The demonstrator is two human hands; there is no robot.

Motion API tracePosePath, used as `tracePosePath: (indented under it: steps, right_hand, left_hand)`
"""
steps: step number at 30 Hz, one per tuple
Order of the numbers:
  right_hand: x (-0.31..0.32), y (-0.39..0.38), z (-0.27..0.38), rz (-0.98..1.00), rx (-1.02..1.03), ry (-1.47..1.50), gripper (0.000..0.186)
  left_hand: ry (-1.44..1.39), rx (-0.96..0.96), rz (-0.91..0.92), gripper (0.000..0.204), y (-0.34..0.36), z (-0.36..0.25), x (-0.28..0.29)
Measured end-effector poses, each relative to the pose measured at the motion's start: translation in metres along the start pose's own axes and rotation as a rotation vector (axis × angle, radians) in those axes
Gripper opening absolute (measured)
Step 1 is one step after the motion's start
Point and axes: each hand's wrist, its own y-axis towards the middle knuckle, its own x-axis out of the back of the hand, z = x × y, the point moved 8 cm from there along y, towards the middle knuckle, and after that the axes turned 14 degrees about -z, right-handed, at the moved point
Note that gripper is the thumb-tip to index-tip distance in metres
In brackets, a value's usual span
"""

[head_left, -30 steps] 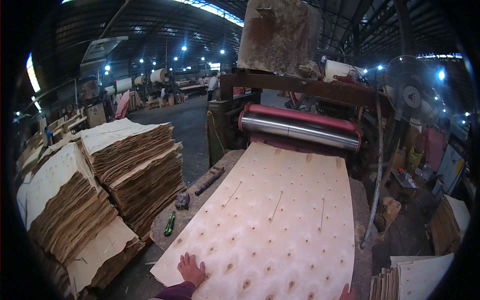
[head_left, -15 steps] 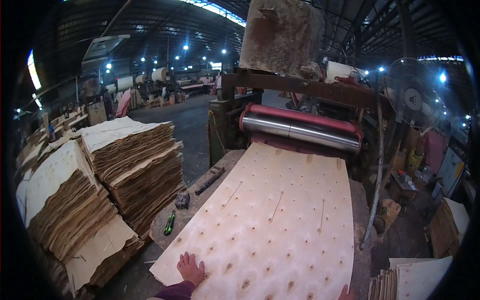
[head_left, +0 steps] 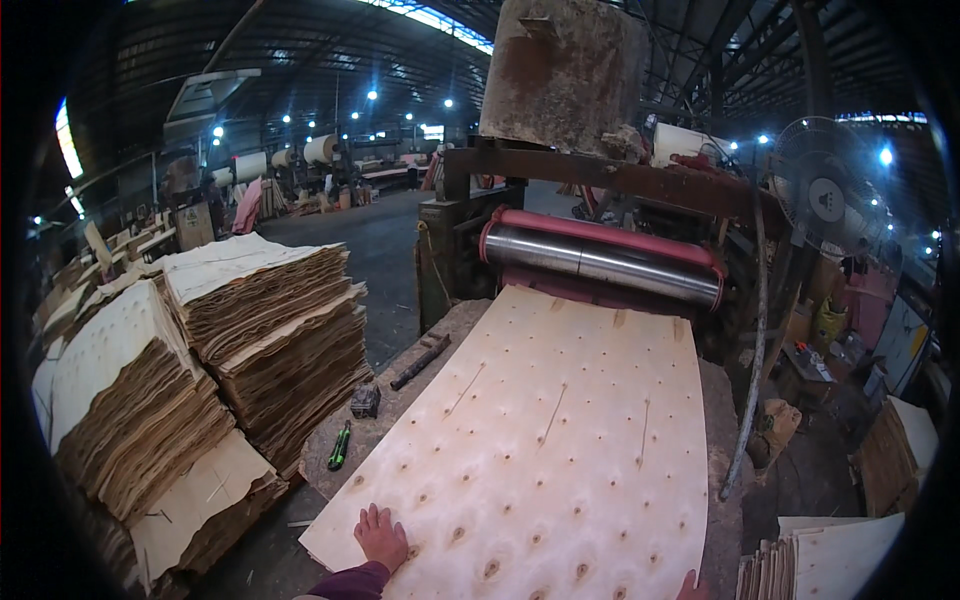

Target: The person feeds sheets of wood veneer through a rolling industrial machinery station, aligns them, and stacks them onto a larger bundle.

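Observation:
A large pale wood veneer sheet (head_left: 560, 440), dotted with knots and a few long cracks, lies on a rough worktable (head_left: 335, 420). Its far edge reaches just below the steel and red rollers (head_left: 600, 262) of a machine. My left hand (head_left: 380, 538) rests flat on the sheet near its left edge, fingers spread. At the bottom, my right hand (head_left: 692, 587) shows only partly, its fingers at the sheet's right edge; whether they grip it is hidden. On the table's left side lie a green and black utility knife (head_left: 340, 446), a dark block (head_left: 365, 400) and a dark bar (head_left: 420, 362).
Tall veneer stacks (head_left: 275, 320) stand on the floor to the left. More veneer sheets (head_left: 830, 560) are at the lower right. A hanging pole (head_left: 750, 400) and a fan (head_left: 827, 195) are beside the machine on the right. A big rusty drum (head_left: 562, 80) sits above the rollers.

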Motion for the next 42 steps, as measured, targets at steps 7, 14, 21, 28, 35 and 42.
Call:
tracePosePath:
  steps: [7, 14, 21, 28, 35, 42]
  right_hand:
    - [0.005, -0.004, 0.004, 0.024, -0.015, -0.032, 0.077]
    - [-0.005, 0.002, -0.007, 0.022, -0.043, -0.042, 0.08]
    - [-0.006, 0.003, -0.008, -0.013, -0.033, -0.016, 0.081]
    - [-0.003, 0.001, -0.005, 0.011, -0.034, -0.034, 0.079]
    - [0.007, -0.002, 0.005, 0.017, -0.006, -0.009, 0.076]
    - [0.01, -0.005, 0.008, 0.07, -0.045, -0.009, 0.077]
  left_hand:
    - [0.007, 0.003, 0.01, 0.044, 0.0, 0.001, -0.001]
    - [0.016, 0.009, 0.021, 0.045, 0.0, 0.0, -0.001]
    - [0.014, 0.003, 0.016, 0.045, -0.001, 0.001, -0.001]
    - [0.016, 0.004, 0.023, 0.045, -0.001, 0.002, -0.002]
    - [0.019, 0.009, 0.041, 0.045, 0.0, -0.001, 0.0]
    - [0.015, 0.02, 0.046, 0.045, 0.0, 0.001, -0.002]
